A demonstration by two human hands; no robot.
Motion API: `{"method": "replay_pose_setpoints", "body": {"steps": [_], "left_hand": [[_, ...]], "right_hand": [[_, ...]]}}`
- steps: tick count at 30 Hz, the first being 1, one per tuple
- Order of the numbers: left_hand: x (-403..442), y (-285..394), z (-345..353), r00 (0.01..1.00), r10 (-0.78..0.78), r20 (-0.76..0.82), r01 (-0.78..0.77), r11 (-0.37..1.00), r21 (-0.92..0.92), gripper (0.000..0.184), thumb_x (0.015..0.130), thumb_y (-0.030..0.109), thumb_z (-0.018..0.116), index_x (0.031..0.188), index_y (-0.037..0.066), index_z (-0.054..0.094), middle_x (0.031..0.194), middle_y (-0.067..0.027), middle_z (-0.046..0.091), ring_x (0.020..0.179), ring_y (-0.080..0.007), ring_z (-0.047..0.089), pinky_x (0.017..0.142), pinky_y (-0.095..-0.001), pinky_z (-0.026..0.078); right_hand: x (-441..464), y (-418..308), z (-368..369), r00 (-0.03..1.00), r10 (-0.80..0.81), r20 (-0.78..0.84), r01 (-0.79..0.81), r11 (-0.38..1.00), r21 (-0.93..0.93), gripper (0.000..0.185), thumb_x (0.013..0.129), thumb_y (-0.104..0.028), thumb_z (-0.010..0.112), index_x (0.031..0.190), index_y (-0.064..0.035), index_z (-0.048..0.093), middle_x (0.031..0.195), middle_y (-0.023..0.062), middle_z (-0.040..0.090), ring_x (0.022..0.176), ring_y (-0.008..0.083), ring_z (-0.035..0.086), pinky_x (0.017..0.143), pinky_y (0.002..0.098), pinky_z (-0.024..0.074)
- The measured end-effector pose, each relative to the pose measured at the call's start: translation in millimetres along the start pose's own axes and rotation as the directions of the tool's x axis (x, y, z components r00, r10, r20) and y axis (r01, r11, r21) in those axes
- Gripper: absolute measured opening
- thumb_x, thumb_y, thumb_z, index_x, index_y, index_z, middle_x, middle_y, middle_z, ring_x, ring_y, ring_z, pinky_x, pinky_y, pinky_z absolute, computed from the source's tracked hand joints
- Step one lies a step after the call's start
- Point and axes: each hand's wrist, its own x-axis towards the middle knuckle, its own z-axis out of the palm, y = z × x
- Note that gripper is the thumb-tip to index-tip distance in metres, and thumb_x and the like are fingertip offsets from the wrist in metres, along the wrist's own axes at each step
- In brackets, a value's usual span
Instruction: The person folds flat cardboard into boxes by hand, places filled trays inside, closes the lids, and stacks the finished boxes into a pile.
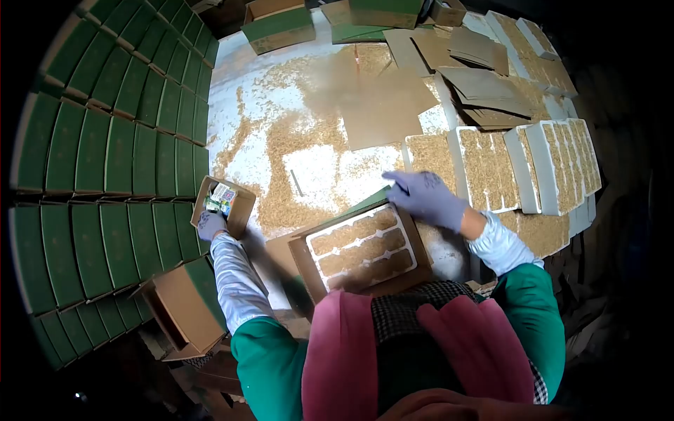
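My left hand, in a grey glove, reaches into a small cardboard box of colourful printed packets. Its fingertips are hidden among the packets, so I cannot tell whether they grip any. My right hand, gloved alike, is over the far right corner of an open carton, fingers stretched out to the left and nothing visible in them. Inside that carton lies a white foam tray, its long compartments filled with tan, sawdust-like material.
Green cartons are stacked along the left. An open carton sits below them. More white trays of tan material stand at right, near cardboard sheets. Loose tan flakes cover parts of the white table. Green-sided boxes line the back.
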Motion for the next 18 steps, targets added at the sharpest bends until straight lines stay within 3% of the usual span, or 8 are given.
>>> {"method": "replay_pose_setpoints", "body": {"steps": [5, 7, 8, 9, 11, 13, 16, 18], "left_hand": [[-46.1, 5.7, -56.2, 0.994, -0.008, -0.113, -0.033, 0.934, -0.355, 0.034, 0.087, 0.038, 0.066, 0.099, 0.007, 0.074, 0.098, -0.0134, 0.072, 0.088, -0.0305, 0.069, 0.079, -0.0409, 0.052], [-87.4, 7.3, -85.4, 0.969, 0.029, -0.247, -0.206, 0.652, -0.73, 0.023, 0.089, 0.026, 0.066, 0.095, 0.005, 0.074, 0.09, -0.0144, 0.071, 0.08, -0.03, 0.067, 0.075, -0.0386, 0.05], [-129.0, 16.6, -115.0, 0.958, 0.042, -0.285, -0.254, 0.592, -0.765, 0.017, 0.087, 0.021, 0.068, 0.093, 0.006, 0.074, 0.087, -0.0129, 0.071, 0.076, -0.0279, 0.065, 0.073, -0.0367, 0.049], [-176.9, 28.9, -146.1, 0.946, 0.06, -0.317, -0.299, 0.53, -0.793, 0.012, 0.086, 0.016, 0.07, 0.09, 0.006, 0.074, 0.085, -0.0113, 0.07, 0.072, -0.0259, 0.064, 0.07, -0.0348, 0.048], [-250.8, 41.4, -186.7, 0.661, 0.572, -0.486, -0.75, 0.499, -0.433, 0.008, 0.082, 0.016, 0.074, 0.085, 0.009, 0.072, 0.082, -0.0063, 0.07, 0.068, -0.0224, 0.063, 0.067, -0.0339, 0.046], [-300.8, 59.1, -186.6, 0.514, 0.85, -0.113, -0.802, 0.429, -0.415, 0.017, 0.082, 0.024, 0.073, 0.093, 0.011, 0.072, 0.088, -0.0034, 0.072, 0.082, -0.0232, 0.065, 0.073, -0.0364, 0.044], [-329.3, 48.1, -85.5, 0.313, 0.949, 0.027, -0.885, 0.302, -0.353, 0.035, 0.088, 0.035, 0.065, 0.111, 0.009, 0.065, 0.109, -0.0068, 0.067, 0.1, -0.0264, 0.062, 0.081, -0.039, 0.048], [-332.9, 36.8, -83.2, 0.267, 0.959, 0.093, -0.868, 0.282, -0.408, 0.05, 0.09, 0.039, 0.061, 0.128, 0.008, 0.057, 0.128, -0.0138, 0.059, 0.113, -0.0298, 0.058, 0.093, -0.0411, 0.046]], "right_hand": [[175.3, 136.7, 20.7, 0.978, 0.187, -0.091, -0.207, 0.847, -0.489, 0.112, 0.068, -0.046, 0.081, 0.154, -0.0083, 0.02, 0.152, 0.0281, 0.03, 0.14, 0.0449, 0.028, 0.113, 0.0535, 0.0263], [209.2, 170.3, 28.1, 0.976, 0.211, -0.051, -0.206, 0.826, -0.525, 0.126, 0.06, -0.048, 0.087, 0.156, -0.0094, 0.014, 0.156, 0.0287, 0.019, 0.146, 0.0493, 0.013, 0.118, 0.0564, 0.0144], [218.0, 171.5, 31.5, 0.972, 0.22, -0.078, -0.223, 0.778, -0.587, 0.129, 0.057, -0.048, 0.089, 0.155, -0.008, 0.017, 0.153, 0.0292, 0.027, 0.141, 0.0494, 0.025, 0.113, 0.0559, 0.0261], [228.7, 172.6, 31.6, 0.979, 0.202, -0.011, -0.165, 0.766, -0.622, 0.127, 0.057, -0.049, 0.089, 0.155, -0.0076, 0.018, 0.152, 0.029, 0.028, 0.139, 0.0493, 0.028, 0.111, 0.0553, 0.0295], [241.8, 170.5, 30.4, 0.976, 0.17, 0.133, -0.034, 0.73, -0.683, 0.125, 0.059, -0.05, 0.088, 0.154, -0.0068, 0.019, 0.15, 0.0286, 0.031, 0.135, 0.0491, 0.034, 0.106, 0.0542, 0.0362], [230.7, 158.0, 30.6, 0.998, 0.026, 0.065, 0.025, 0.728, -0.685, 0.087, 0.077, -0.041, 0.075, 0.145, -0.004, 0.037, 0.136, 0.0265, 0.048, 0.122, 0.0422, 0.051, 0.097, 0.0499, 0.0452], [207.2, 114.7, 18.3, 0.943, -0.29, -0.164, 0.158, 0.823, -0.546, 0.038, 0.092, -0.025, 0.051, 0.126, -0.0079, 0.057, 0.115, 0.0213, 0.064, 0.109, 0.0373, 0.061, 0.089, 0.0485, 0.0497], [172.2, 60.7, 5.3, 0.843, -0.409, -0.349, 0.245, 0.87, -0.428, 0.04, 0.089, -0.022, 0.054, 0.129, -0.0168, 0.056, 0.109, 0.0147, 0.063, 0.103, 0.0336, 0.062, 0.081, 0.0457, 0.0519]]}}
